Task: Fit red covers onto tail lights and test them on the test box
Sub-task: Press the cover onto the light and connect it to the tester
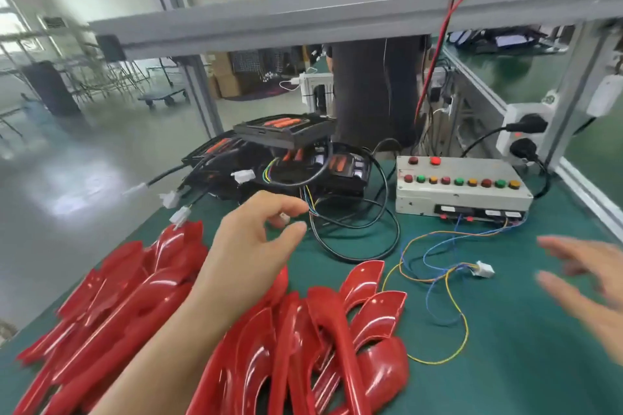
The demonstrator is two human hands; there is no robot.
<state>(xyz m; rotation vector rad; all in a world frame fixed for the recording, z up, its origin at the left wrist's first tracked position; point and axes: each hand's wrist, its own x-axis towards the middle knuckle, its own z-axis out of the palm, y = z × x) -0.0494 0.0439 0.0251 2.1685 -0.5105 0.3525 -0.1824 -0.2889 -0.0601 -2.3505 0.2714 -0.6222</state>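
Note:
Several glossy red covers (161,283) lie heaped along the near left and middle of the green table (526,330). Behind them is a pile of black tail lights (286,158) with cables and white plugs. The grey test box (462,185), with a row of coloured buttons, stands at the right rear; its thin coloured wires end in a white connector (483,269). My left hand (256,236) hovers over the covers, reaching toward the tail lights, thumb and fingers loosely spread, holding nothing. My right hand (586,283), blurred, is at the right edge with fingers spread, empty.
An aluminium frame shelf (303,20) crosses overhead with a red cable (448,20) hanging down. Power sockets with black plugs (521,135) sit behind the test box. A person in dark clothes (374,91) stands beyond the table. Black cable loops (357,229) lie mid-table.

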